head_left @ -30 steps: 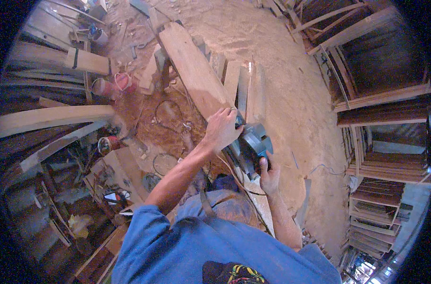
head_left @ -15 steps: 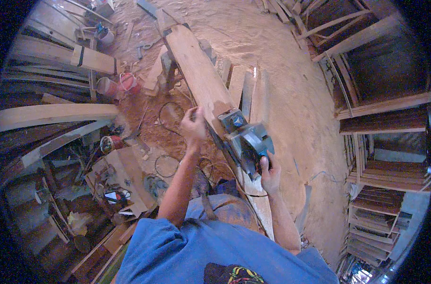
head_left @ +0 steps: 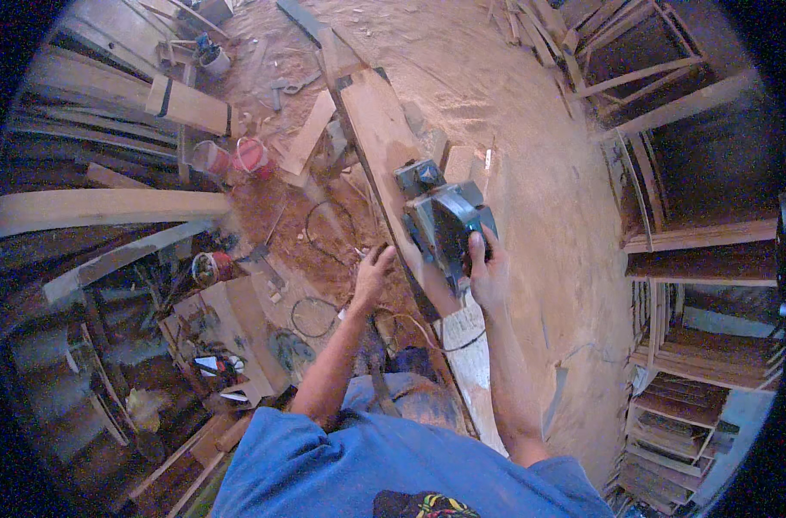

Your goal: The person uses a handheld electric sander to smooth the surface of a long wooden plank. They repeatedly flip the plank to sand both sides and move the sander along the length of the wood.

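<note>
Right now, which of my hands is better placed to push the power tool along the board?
Probably your right hand: it grips the near end of the power tool, which sits on the board. Your left hand is apart from the tool, over to the board's left.

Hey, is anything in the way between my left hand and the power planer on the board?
Nothing visible blocks it: between your left hand and the power planer this view shows only a gap and the left edge of the board. Your right hand holds the planer from the other side.
</note>
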A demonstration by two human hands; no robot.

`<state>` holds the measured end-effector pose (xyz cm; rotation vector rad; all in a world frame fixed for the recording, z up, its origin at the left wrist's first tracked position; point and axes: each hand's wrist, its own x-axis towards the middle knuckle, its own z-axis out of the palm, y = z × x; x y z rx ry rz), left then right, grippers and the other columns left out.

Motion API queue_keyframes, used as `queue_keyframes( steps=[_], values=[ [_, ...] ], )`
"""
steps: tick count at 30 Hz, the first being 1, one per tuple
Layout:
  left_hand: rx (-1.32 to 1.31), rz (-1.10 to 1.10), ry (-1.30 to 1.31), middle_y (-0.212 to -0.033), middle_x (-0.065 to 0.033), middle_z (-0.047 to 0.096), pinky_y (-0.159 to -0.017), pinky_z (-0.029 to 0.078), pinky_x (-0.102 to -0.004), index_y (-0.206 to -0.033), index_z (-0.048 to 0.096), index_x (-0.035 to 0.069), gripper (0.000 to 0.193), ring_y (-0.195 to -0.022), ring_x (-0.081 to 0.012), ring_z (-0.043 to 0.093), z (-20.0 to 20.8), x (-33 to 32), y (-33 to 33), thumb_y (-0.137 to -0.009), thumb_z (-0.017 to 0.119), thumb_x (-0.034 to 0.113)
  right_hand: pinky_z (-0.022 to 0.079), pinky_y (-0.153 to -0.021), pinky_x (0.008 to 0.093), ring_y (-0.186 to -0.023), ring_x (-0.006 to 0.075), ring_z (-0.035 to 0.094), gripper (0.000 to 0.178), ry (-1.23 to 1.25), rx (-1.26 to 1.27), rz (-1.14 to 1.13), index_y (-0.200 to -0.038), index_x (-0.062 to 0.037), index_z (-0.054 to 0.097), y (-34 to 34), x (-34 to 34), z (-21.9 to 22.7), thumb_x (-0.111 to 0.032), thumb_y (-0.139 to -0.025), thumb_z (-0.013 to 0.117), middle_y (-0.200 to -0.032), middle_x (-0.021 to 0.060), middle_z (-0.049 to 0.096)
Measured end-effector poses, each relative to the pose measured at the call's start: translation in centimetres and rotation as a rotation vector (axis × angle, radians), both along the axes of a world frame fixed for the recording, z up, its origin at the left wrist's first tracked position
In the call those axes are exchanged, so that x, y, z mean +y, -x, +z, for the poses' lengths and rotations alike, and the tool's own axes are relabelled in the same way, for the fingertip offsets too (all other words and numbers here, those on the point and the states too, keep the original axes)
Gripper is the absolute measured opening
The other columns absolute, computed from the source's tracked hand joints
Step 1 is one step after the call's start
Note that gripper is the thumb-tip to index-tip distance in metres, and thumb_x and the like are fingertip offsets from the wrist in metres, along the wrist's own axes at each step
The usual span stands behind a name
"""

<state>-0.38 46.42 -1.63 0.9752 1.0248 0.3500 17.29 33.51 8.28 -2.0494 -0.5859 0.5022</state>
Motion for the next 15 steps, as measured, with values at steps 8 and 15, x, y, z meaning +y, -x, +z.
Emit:
queue_keyframes(
  steps=[8, 15],
  values=[
    [0.095, -0.251, -0.207, -0.120, -0.0178, 0.067, -0.097, 0.049, -0.0359, -0.152, 0.033, -0.003, 0.088, -0.108, -0.0257, 0.065, -3.1, 1.6, -0.7, -0.085, 0.077, 0.033, 0.050, -0.080, 0.0362, -0.092, 0.0263, 0.064, 0.053, -0.065, -0.059, 0.044, -0.130, 0.0002, 0.062, -3.5, 12.9, 1.5, -0.044, -0.101, 0.057, -0.101, 0.0163, 0.069],
    [-0.028, -0.200, -0.050, -0.132, -0.0215, 0.060, -0.105, 0.045, -0.0365, -0.150, 0.032, -0.007, 0.094, -0.118, -0.0298, 0.061, -4.4, 1.3, -0.3, -0.082, 0.082, 0.034, 0.053, -0.083, 0.0416, -0.096, 0.0359, 0.070, 0.051, -0.162, -0.106, 0.098, -0.124, 0.0015, 0.065, -5.2, 21.2, 3.0, -0.043, -0.101, 0.056, -0.103, 0.0248, 0.072]
  ],
)
